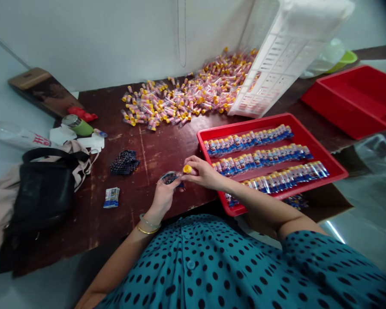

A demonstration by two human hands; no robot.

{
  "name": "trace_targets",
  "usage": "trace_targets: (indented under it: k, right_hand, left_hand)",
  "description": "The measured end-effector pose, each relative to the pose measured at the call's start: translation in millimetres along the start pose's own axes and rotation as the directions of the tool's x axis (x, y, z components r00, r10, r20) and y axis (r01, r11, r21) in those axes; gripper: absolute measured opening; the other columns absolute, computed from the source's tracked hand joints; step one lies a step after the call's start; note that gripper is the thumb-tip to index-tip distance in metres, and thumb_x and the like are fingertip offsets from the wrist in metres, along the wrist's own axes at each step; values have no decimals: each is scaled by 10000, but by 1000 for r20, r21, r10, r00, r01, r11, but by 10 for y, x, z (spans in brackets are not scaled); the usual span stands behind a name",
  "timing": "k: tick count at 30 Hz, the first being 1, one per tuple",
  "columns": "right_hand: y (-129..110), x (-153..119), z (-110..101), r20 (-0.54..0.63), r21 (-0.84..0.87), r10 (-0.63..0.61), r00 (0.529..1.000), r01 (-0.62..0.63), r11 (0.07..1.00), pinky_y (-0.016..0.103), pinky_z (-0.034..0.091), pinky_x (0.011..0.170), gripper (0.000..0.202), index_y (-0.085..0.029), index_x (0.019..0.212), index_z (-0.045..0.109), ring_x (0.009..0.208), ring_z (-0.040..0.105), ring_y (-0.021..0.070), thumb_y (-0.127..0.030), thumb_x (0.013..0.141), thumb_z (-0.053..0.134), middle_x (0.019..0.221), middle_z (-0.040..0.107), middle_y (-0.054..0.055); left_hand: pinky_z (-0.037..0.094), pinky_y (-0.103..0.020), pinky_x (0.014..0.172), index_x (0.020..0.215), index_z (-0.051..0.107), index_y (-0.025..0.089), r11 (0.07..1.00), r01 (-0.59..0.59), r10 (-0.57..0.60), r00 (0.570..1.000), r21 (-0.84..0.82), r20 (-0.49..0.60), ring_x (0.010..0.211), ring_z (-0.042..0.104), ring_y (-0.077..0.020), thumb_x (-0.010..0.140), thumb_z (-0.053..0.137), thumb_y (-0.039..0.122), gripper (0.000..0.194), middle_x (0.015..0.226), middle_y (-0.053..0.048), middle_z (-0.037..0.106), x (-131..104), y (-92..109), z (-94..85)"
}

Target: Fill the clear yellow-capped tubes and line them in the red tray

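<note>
My left hand [162, 199] is closed around a dark printed plastic sleeve [170, 177], held just above the table's front part. Close beside it, my right hand [207, 175] grips a small clear tube with a yellow cap [188, 169], the cap pointing left. The fingers of both hands nearly meet, and whether the tube touches the sleeve is hard to see. To the left lies a small stack of blue-and-white printed sleeves [111, 198]. On the right, a red tray [328, 154] holds three rows of tubes in blue printed sleeves, partly behind my right forearm.
Loose yellow-capped tubes [176, 103] are heaped along the wall. A white slotted basket [260, 86] stands tilted beside them. Further right is a red bin [334, 98]. At left are a dark patterned cloth [125, 162], a green jar [79, 125] and a black bag [45, 189].
</note>
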State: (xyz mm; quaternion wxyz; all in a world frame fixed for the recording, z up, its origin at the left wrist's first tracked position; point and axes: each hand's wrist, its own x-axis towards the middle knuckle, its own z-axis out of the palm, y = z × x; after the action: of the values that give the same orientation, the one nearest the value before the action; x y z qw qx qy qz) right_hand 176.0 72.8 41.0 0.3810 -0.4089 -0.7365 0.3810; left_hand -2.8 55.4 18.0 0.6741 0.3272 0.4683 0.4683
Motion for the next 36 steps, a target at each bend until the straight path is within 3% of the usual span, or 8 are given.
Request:
trace_targets:
  k: [4, 8, 13, 16, 19, 24, 32, 36]
  right_hand:
    - [15, 46, -22, -34, 14, -4, 999, 4, 1000, 279, 446, 822, 175, -168, 755, 542, 853, 545, 154, -267, 883, 610, 936, 520, 45]
    - [21, 66, -109, -31, 31, 2, 1000, -1, 1000, 280, 440, 796, 184, -168, 732, 534, 833, 536, 155, -255, 871, 616, 897, 525, 38]
    - [33, 37, -177, -33, 58, 42, 999, -40, 998, 306, 458, 837, 91, -154, 833, 610, 875, 571, 167, -241, 855, 624, 929, 581, 48]
    - [70, 16, -273, -118, 217, 175, 977, -147, 965, 300, 501, 758, 213, -162, 1001, 623, 794, 604, 154, -295, 839, 663, 901, 630, 30]
    - [79, 15, -401, -145, 424, 312, 939, -226, 877, 276, 531, 632, 338, -169, 1035, 608, 687, 621, 137, -386, 800, 719, 855, 652, 19]
    - [-12, 37, -499, -79, 553, 340, 937, -242, 797, 267, 559, 608, 388, -166, 997, 623, 665, 634, 124, -443, 764, 763, 837, 653, 17]
    - [-45, 39, -441, -73, 434, 217, 973, -165, 886, 247, 507, 675, 298, -159, 994, 637, 732, 608, 111, -365, 806, 740, 917, 659, 25]
    - [-40, 4, -441, -129, 302, 191, 973, -145, 942, 238, 461, 626, 238, -179, 1003, 633, 682, 563, 108, -346, 845, 691, 830, 634, -1]
  left_hand:
    - [527, -239, 539, 877, 722, 159, 998, 60, -59, 997, -16, 40, 682, 634, -138, 578, 881, 277, 359, 842, -14, 722, -9, 41, -2]
    - [522, -250, 549, 824, 695, 146, 989, 141, -146, 981, 53, 125, 624, 630, -142, 597, 876, 297, 327, 705, -6, 689, 5, 107, -64]
    - [474, -232, 509, 735, 691, 144, 984, 99, -117, 986, 145, 119, 579, 596, -131, 619, 860, 349, 290, 621, -6, 664, 70, 50, -141]
    - [427, -203, 501, 664, 681, 146, 983, 54, -75, 990, 173, 121, 542, 549, -88, 579, 883, 282, 258, 609, 17, 644, 103, -3, -187]
    - [408, -201, 493, 620, 650, 152, 983, 87, -109, 985, 162, 137, 532, 547, -87, 534, 900, 260, 285, 580, 30, 620, 112, -11, -220]
    - [414, -205, 483, 651, 620, 161, 971, 207, -222, 966, 117, 133, 546, 583, -108, 485, 917, 255, 352, 602, 22, 636, 89, 42, -195]
    - [427, -201, 479, 722, 607, 169, 944, 325, -331, 918, 63, 218, 577, 627, -126, 511, 904, 205, 366, 663, 19, 646, 32, 134, -178]
    - [424, -198, 473, 756, 591, 178, 926, 375, -375, 892, 50, 253, 601, 644, -142, 591, 876, 231, 332, 658, 12, 644, 36, 129, -226]
